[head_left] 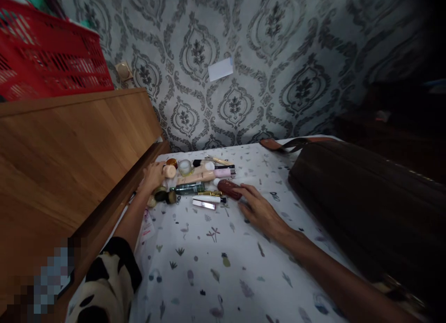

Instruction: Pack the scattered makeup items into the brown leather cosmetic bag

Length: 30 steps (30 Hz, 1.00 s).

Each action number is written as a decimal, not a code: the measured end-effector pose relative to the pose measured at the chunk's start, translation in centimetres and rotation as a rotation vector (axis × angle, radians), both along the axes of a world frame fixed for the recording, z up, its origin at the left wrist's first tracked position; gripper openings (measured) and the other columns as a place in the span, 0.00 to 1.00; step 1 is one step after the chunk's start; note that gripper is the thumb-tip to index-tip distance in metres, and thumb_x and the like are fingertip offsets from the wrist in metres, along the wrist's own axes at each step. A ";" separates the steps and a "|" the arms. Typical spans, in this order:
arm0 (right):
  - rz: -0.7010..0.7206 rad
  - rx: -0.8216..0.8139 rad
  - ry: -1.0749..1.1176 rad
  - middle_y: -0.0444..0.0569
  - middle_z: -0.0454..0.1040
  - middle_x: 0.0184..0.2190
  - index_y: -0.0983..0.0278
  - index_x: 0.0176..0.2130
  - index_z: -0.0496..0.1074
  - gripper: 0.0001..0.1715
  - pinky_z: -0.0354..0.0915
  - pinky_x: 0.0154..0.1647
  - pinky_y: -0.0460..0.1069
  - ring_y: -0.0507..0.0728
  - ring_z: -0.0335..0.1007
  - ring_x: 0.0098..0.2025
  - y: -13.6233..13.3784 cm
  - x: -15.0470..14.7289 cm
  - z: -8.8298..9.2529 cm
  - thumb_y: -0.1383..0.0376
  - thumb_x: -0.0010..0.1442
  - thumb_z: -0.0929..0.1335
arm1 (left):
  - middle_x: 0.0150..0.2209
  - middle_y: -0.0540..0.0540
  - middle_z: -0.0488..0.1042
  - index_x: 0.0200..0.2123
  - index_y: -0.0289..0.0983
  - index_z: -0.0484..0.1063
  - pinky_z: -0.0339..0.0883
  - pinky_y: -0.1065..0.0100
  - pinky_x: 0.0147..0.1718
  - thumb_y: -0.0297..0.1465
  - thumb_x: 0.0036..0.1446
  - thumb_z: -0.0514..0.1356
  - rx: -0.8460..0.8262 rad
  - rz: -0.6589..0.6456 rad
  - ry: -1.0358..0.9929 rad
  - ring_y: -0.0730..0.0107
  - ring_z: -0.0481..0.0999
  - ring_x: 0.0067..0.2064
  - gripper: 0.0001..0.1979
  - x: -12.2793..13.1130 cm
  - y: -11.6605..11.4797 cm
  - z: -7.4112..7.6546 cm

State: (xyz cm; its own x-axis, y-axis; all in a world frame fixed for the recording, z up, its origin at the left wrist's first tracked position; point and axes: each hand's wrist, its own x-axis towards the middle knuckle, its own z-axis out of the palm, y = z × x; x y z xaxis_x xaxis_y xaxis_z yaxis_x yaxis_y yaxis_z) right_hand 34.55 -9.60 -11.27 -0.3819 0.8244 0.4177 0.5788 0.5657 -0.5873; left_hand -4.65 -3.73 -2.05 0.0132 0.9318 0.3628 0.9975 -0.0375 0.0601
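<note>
So the dark red bottle lies on the printed cloth, right by the fingertips of the right hand, up and to the left of that palm. Its long axis slants, white cap pointing left and away, base toward the right hand, so that's easily the nearer one. Right grip looks loosely half open. Left hand is over at the peach-topped bottle, fingers bent. Bit too blurry to tell if either grip actually has hold of anything.
</note>
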 end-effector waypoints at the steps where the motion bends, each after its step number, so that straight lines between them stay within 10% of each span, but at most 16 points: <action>1: 0.001 -0.001 0.002 0.58 0.61 0.64 0.61 0.60 0.66 0.26 0.65 0.63 0.60 0.64 0.67 0.62 0.0 0.0 0.0 0.63 0.64 0.60 | 0.58 0.33 0.71 0.60 0.39 0.68 0.57 0.38 0.59 0.30 0.64 0.51 0.007 0.009 0.020 0.43 0.66 0.62 0.21 0.7 -0.1 0.3; 10: 0.010 0.007 0.001 0.57 0.61 0.63 0.61 0.61 0.65 0.27 0.63 0.65 0.58 0.62 0.65 0.63 -0.2 0.0 0.2 0.66 0.63 0.61 | 0.68 0.48 0.62 0.63 0.49 0.65 0.49 0.43 0.66 0.42 0.69 0.52 -0.174 -0.249 0.172 0.52 0.55 0.70 0.21 9.5 1.3 -1.2; 24: -0.035 -0.034 0.040 0.58 0.61 0.65 0.61 0.62 0.66 0.27 0.60 0.67 0.60 0.63 0.61 0.66 -0.2 0.2 0.0 0.66 0.64 0.62 | 0.57 0.30 0.68 0.58 0.38 0.68 0.62 0.42 0.54 0.34 0.58 0.61 -0.097 0.086 0.183 0.38 0.67 0.58 0.24 6.0 3.5 -0.4; 30: -0.024 -0.042 0.054 0.58 0.61 0.65 0.61 0.62 0.65 0.28 0.59 0.67 0.60 0.63 0.59 0.67 -0.3 0.3 0.1 0.67 0.64 0.62 | 0.62 0.31 0.64 0.62 0.39 0.64 0.50 0.40 0.62 0.38 0.65 0.55 -0.053 -0.049 0.144 0.40 0.58 0.66 0.23 8.0 1.2 -1.2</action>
State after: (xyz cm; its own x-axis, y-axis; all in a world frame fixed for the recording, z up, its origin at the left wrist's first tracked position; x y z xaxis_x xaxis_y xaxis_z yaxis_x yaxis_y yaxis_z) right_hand 34.86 -9.94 -11.17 -0.3394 0.8504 0.4020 0.5588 0.5261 -0.6410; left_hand 3.33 -2.49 -3.29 0.1073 0.9465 0.3044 0.9930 -0.0867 -0.0804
